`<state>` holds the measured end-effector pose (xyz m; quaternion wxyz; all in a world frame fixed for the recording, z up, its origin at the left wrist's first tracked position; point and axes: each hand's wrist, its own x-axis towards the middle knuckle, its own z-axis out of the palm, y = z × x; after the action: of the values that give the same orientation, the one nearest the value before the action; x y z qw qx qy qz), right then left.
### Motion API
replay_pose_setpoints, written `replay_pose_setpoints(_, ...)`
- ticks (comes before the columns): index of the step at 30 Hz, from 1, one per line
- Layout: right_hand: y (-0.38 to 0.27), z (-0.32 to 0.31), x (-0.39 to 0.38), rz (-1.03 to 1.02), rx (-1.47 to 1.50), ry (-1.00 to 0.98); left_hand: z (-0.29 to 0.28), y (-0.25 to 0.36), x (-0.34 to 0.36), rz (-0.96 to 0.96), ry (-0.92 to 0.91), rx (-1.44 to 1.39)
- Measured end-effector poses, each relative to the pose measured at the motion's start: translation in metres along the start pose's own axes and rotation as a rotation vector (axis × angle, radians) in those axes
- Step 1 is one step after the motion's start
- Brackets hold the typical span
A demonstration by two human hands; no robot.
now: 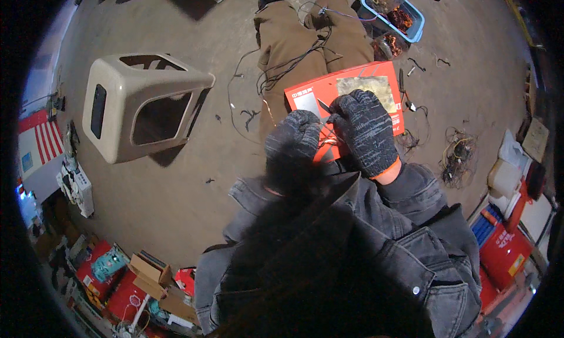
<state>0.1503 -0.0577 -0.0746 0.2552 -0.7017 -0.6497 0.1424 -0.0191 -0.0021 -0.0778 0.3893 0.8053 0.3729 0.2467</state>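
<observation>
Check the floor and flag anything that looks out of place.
A tangled snarl of wires lies loose on the floor at right, outside the blue bin, and a dark scrap lies left of the brown-trousered legs. Both look stray, perhaps discarded bits, rather than put away.

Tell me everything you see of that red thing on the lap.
The red thing looks like printed cardboard, perhaps a box, rectangular, with white lettering, a pale grey patch and a larger, yellowish, stained one. It lies askew across the brown trousers. The gloved left hand and right hand hide part of its near side; whether they touch it is unclear.
</observation>
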Motion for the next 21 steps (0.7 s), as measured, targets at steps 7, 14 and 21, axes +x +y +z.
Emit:
replay_pose_setpoints(7,-0.008,-0.003,0.004,0.105,-0.025,0.022,0.000,-0.010,0.003,0.260,0.020,0.121)
replay_pose_setpoints(14,-0.007,0.000,0.002,0.080,-0.027,-0.014,0.002,-0.011,0.008,0.146,0.026,-0.106)
replay_pose_setpoints(21,-0.013,-0.006,0.029,0.056,-0.110,0.090,0.006,-0.025,0.006,0.029,0.120,-0.110)
